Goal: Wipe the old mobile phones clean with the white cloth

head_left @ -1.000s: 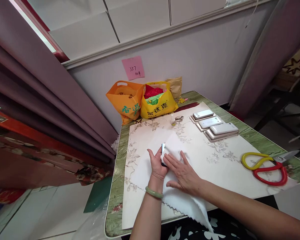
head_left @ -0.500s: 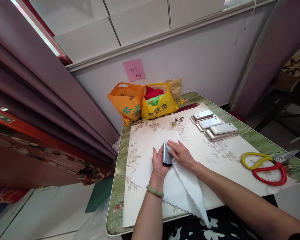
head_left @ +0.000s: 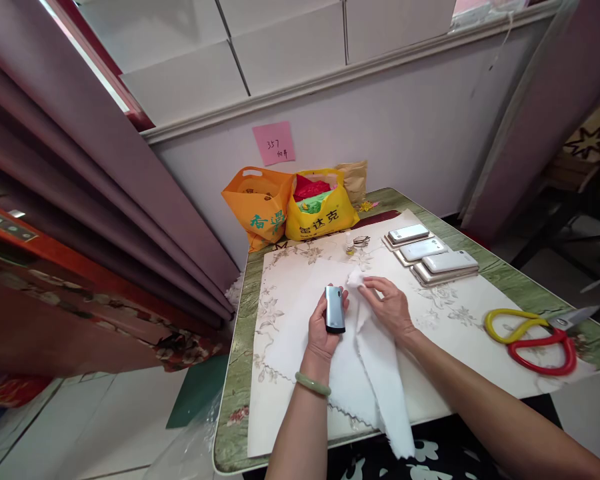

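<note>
A small blue-grey mobile phone [head_left: 335, 308] with a black lower end lies in my left hand [head_left: 324, 331], back side up, the fingers curled round its edges. To its right, my right hand [head_left: 389, 305] pinches a bunched corner of a white cloth [head_left: 386, 383] between thumb and fingers, apart from the phone. From that hand the cloth hangs down over the table's front edge. A further spread of white cloth [head_left: 300, 347] with a wavy edge lies flat beneath both hands.
Several phones [head_left: 450, 261] sit in stacks at the right. Large scissors [head_left: 535, 337] with yellow and red handles lie near the right edge. At the back stand an orange bag [head_left: 260, 203], a yellow bag [head_left: 323, 217], a small bottle [head_left: 349, 243] and glasses [head_left: 361, 241].
My right hand has lifted off the phone and moved right, drawing the cloth corner with it. The phone's back is now uncovered in my left hand.
</note>
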### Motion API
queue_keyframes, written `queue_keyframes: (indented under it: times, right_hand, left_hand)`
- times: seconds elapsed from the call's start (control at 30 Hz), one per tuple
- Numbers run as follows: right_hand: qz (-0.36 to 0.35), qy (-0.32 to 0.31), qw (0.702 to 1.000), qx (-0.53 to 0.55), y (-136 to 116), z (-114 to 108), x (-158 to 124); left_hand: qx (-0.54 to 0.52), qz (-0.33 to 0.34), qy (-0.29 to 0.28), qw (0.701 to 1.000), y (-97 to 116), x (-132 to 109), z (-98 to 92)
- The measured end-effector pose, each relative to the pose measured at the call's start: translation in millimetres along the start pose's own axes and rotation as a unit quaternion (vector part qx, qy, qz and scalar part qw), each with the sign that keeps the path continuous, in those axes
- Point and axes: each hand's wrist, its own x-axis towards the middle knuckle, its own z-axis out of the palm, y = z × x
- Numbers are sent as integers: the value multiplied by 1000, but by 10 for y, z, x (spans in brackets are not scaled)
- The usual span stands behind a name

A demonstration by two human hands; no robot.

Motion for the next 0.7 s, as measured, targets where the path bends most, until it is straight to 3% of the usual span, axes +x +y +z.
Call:
queue_keyframes:
  times: [0.07,0.2,0.27,0.37,0.53,0.63,0.7]
  right_hand:
    - [106,-2,988,111,-17,-158,15]
    - [291,8,907,304,7,-438,16]
    - [323,22,882,343,31,-540,15]
    - [337,52,871,355,74,-650,46]
    - [299,126,888,326,159,-848,197]
    - [226,141,938,221,188,-979,266]
    - [153,132,976,82,179,-1019,277]
  left_hand:
    - [-4,-5,9,1000,23,-14,6]
    - [7,-14,16,1000,56,-11,7]
    - [13,-18,19,1000,58,5,2]
    - [11,-22,22,999,52,31,-8]
    - [5,-17,16,1000,47,30,3]
    - [4,-15,14,1000,40,23,6]
    - [4,-21,20,1000,34,29,-6]
